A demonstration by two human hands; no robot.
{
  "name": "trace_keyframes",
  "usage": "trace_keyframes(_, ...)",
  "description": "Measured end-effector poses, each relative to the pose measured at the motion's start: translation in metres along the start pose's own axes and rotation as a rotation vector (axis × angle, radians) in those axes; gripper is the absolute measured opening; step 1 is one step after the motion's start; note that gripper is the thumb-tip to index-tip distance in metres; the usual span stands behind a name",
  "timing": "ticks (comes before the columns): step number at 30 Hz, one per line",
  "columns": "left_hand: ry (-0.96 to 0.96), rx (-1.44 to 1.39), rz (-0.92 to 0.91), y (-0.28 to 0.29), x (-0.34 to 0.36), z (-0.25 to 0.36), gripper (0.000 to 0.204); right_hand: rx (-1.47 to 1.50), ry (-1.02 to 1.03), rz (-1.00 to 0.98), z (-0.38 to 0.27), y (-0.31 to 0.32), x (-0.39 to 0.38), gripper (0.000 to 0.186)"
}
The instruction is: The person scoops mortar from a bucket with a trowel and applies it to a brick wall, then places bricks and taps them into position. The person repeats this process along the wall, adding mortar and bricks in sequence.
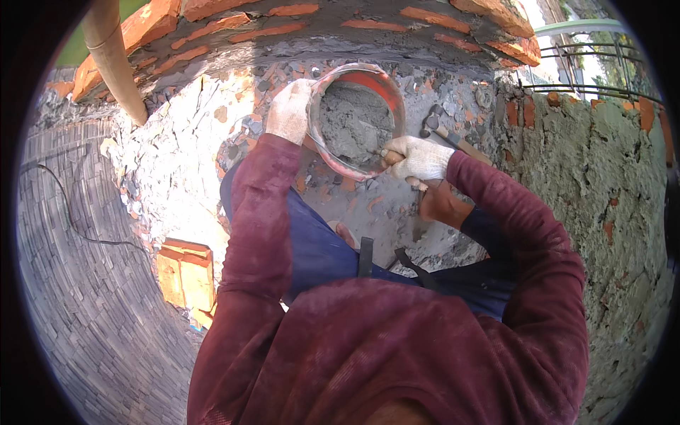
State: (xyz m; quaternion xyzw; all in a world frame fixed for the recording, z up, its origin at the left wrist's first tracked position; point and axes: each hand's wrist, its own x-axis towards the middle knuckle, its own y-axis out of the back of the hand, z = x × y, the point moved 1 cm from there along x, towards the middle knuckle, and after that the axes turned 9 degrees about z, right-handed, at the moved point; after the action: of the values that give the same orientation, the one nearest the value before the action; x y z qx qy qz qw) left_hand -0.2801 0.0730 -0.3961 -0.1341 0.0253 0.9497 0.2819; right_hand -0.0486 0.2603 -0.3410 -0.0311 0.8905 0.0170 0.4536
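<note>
A round red bucket [397, 106] with a cement-smeared rim holds grey wet mortar [350, 113]. My left hand [287, 110], in a pale work glove, is closed on the bucket's left rim. My right hand [418, 157], also gloved, grips a wooden tool handle [392, 156] at the lower right rim; the tool's head is mostly hidden in or against the mortar. A hammer [432, 120] with a wooden handle lies just right of the bucket, partly behind my right hand. My bare foot [439, 202] rests below that hand.
A brick wall [368, 23] curves across the top. A bamboo pole [110, 57] stands at upper left, above loose bricks [184, 273]. A rough mortared wall [588, 198] with thin rebar on top runs along the right. Brick rubble covers the ground around the bucket.
</note>
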Motion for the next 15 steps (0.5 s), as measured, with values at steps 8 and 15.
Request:
trace_keyframes(8,0.052,-0.05,0.223,0.056,0.035,-0.047,0.048,0.073,0.038,-0.084,0.0,0.036,-0.049,0.025)
trace_keyframes(15,0.389,-0.472,0.175,0.1,0.059,-0.078,0.066,0.312,0.062,0.168,0.012,0.102,-0.171,0.014)
